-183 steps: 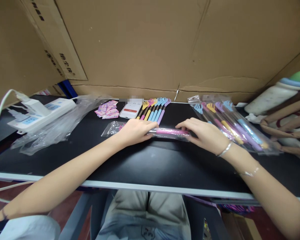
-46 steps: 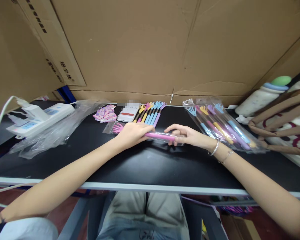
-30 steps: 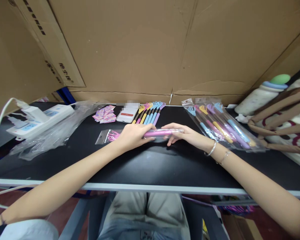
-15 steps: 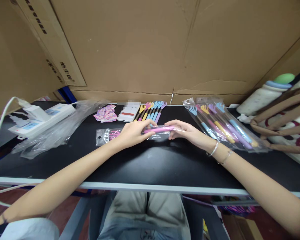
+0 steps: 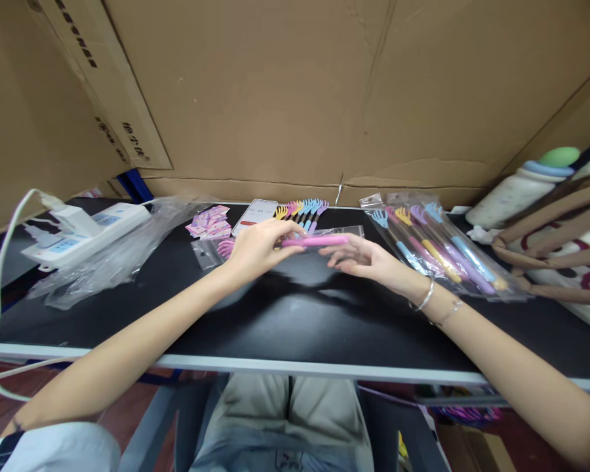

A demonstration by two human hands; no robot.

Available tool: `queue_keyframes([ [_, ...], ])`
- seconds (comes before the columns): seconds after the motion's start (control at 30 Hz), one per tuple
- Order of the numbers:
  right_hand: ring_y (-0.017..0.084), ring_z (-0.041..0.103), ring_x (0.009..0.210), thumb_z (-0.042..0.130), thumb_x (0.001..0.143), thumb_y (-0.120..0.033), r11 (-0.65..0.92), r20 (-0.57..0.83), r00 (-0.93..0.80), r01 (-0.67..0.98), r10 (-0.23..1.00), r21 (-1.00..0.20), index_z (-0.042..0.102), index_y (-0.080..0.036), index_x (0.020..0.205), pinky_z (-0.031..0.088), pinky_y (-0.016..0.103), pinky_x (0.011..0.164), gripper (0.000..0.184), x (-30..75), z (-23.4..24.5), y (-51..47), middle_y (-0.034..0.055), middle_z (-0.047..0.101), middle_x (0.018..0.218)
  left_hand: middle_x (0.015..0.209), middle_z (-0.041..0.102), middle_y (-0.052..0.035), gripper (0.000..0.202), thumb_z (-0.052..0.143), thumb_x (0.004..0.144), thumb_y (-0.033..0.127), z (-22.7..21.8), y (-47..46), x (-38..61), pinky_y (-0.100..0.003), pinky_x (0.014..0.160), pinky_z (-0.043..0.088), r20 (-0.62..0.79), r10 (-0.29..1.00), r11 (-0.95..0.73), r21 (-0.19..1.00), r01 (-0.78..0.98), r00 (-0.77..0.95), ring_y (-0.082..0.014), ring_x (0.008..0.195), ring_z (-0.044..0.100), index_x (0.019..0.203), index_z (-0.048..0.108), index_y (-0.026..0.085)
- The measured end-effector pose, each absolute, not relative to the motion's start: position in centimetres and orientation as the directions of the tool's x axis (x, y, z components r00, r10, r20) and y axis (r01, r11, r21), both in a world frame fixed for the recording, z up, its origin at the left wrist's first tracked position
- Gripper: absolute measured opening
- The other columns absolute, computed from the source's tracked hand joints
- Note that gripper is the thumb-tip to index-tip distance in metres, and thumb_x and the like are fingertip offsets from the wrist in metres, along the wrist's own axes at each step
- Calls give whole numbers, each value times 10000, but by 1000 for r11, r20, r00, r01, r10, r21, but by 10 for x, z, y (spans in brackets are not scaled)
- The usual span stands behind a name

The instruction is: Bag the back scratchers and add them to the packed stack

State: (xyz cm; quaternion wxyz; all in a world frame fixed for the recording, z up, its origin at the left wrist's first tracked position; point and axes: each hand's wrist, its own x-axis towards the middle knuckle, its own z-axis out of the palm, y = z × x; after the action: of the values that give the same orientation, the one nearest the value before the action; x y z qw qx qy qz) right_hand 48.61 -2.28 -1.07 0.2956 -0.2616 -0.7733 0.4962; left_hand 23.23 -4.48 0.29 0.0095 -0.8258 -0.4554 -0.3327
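A pink back scratcher (image 5: 314, 241) lies across in my left hand (image 5: 260, 248), its handle pinched between thumb and fingers. The pink claw end (image 5: 225, 248) shows left of that hand, over or inside a clear plastic bag (image 5: 204, 254); I cannot tell which. The bag's other end shows behind the handle. My right hand (image 5: 361, 257) is at the handle's right tip, fingers loosely spread and bent, perhaps touching it. Behind my hands lies a row of back scratchers (image 5: 305, 208) in several colours. Bagged back scratchers (image 5: 437, 246) lie to the right.
Small pink printed cards (image 5: 210, 223) and a phone (image 5: 255, 213) lie at the back. Clear plastic bags (image 5: 113, 252) and a power strip (image 5: 86, 236) with a cable are on the left. A bottle (image 5: 518, 190) and a fabric bag (image 5: 565, 242) stand right. Cardboard (image 5: 275, 92) walls the back.
The back scratcher's handle has risen slightly, and the plastic bag now shows behind it. My right hand's fingers have loosened from around the handle's end.
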Motion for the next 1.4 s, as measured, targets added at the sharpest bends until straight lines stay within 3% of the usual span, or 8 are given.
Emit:
queue_keyframes([
  [0.2, 186, 664, 917, 618, 858, -321, 657, 526, -457, 191, 717, -730, 612, -219, 1124, 541, 343, 823, 285, 478, 1, -42, 58, 686, 1054, 858, 670, 16, 155, 562, 894, 357, 19, -43, 248, -212, 638, 380, 725, 514, -718, 72, 692, 458, -120, 771, 581, 914, 631, 220],
  [0.33, 206, 646, 969, 597, 874, -239, 876, 770, -427, 322, 474, -361, 672, -250, 1040, 527, 368, 847, 183, 483, 9, -49, 55, 695, 1050, 869, 668, 10, 163, 481, 942, 311, 24, -34, 261, -232, 644, 368, 796, 276, -756, -166, 633, 539, -123, 783, 572, 907, 610, 219],
  [0.43, 198, 648, 943, 613, 858, -195, 922, 787, -539, 376, 300, -94, 674, -268, 1047, 527, 359, 824, 211, 488, 11, -47, 50, 701, 1056, 854, 661, 7, 201, 432, 963, 287, 17, -20, 268, -243, 623, 351, 791, 159, -743, -298, 600, 590, -120, 762, 562, 879, 600, 216],
  [0.5, 184, 645, 920, 609, 859, -175, 926, 760, -601, 377, 248, -4, 669, -254, 1035, 527, 336, 802, 201, 489, 9, -44, 50, 705, 1034, 791, 640, 4, 245, 401, 975, 283, 8, -11, 271, -247, 591, 331, 766, 128, -723, -363, 588, 630, -115, 716, 546, 841, 591, 205],
  [0.67, 167, 621, 878, 479, 936, -205, 899, 643, -693, 438, 326, 16, 659, -224, 972, 506, 301, 759, 185, 489, 1, -36, 54, 703, 983, 752, 612, 0, 276, 351, 977, 194, -10, 2, 274, -259, 555, 305, 640, 214, -679, -445, 584, 738, -119, 703, 538, 845, 593, 204],
  [0.97, 183, 564, 850, 413, 963, -299, 851, 371, -784, 525, 497, -30, 638, -213, 887, 440, 291, 729, 252, 486, -8, -34, 58, 654, 873, 885, 611, -55, 234, 382, 974, 306, -17, -1, 279, -263, 620, 370, 434, 464, -716, -330, 615, 772, -169, 828, 550, 965, 569, 166],
  [1.17, 172, 554, 839, 439, 951, -266, 857, 320, -813, 516, 487, 6, 611, -204, 902, 420, 263, 708, 189, 484, -13, -33, 44, 634, 893, 910, 620, -51, 262, 405, 959, 382, -17, -12, 267, -262, 632, 389, 382, 414, -748, -376, 548, 827, -171, 847, 566, 964, 561, 171],
  [1.4, 184, 546, 803, 486, 902, -179, 845, 295, -820, 531, 491, 68, 590, -181, 871, 428, 279, 712, 108, 484, -12, -32, 66, 620, 883, 829, 640, -6, 275, 368, 975, 348, -16, -32, 260, -251, 704, 410, 380, 216, -815, -437, 380, 900, -126, 779, 562, 894, 595, 217],
])
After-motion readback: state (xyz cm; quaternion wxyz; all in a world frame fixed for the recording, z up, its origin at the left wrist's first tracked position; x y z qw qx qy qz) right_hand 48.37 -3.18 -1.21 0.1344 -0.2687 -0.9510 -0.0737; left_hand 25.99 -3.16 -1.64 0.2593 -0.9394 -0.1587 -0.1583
